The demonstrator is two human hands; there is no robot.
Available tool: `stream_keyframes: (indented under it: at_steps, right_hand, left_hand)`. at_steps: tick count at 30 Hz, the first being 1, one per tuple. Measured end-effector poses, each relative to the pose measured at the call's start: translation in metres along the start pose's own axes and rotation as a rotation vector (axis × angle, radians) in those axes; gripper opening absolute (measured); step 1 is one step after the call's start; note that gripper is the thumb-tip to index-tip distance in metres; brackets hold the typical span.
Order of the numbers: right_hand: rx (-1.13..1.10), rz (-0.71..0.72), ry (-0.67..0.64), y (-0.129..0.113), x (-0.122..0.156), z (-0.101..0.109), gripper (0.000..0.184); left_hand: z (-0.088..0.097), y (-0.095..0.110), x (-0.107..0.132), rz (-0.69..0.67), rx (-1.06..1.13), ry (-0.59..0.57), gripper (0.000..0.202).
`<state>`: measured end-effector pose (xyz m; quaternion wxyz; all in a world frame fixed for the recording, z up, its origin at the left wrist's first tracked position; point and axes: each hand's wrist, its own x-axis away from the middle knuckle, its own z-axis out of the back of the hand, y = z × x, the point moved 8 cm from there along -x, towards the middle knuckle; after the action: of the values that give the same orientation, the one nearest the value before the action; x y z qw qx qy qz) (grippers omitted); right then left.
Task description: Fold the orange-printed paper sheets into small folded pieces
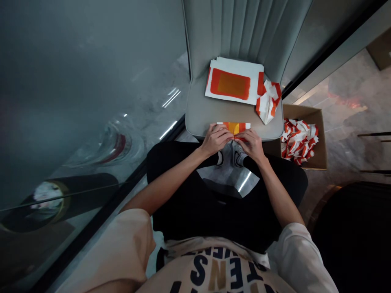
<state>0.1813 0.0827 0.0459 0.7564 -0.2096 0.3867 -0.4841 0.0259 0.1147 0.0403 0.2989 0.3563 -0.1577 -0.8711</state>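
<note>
Both my hands work on one folded paper (234,127), white with orange-red and yellow print, at the front edge of a grey padded chair seat (200,110). My left hand (216,137) pinches its near left part, and my right hand (251,143) pinches just right of the middle. The fingertips nearly meet at the paper's near edge. Behind it on the seat lies a stack of flat printed sheets (259,67), white with an orange-red panel. To the right of the stack rests a folded, creased paper piece (269,101) in white and orange-red.
A cardboard box (320,134) right of the chair holds many folded red-and-white papers (301,140). A glass wall (91,73) runs along the left, with a dark cylindrical bin (88,191) showing there. The ribbed chair back (244,32) rises behind the seat.
</note>
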Motion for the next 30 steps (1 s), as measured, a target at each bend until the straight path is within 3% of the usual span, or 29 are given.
stream_keyframes:
  at_steps: [14,20,26,30]
  right_hand:
    - [0.148,0.061,0.019,-0.004,0.001,0.003,0.016]
    - [0.191,0.017,-0.011,-0.009,-0.009,0.009,0.021]
    - [0.155,-0.012,-0.060,-0.010,-0.025,0.015,0.018]
    - [0.145,-0.010,-0.112,-0.010,-0.030,0.016,0.017]
  left_hand:
    - [0.009,-0.003,-0.003,0.082,0.053,-0.038,0.021]
    - [0.012,-0.001,-0.009,0.072,0.044,-0.022,0.020]
    - [0.015,-0.001,-0.026,0.034,0.063,-0.101,0.017]
    - [0.017,-0.003,-0.033,-0.009,0.053,-0.072,0.020]
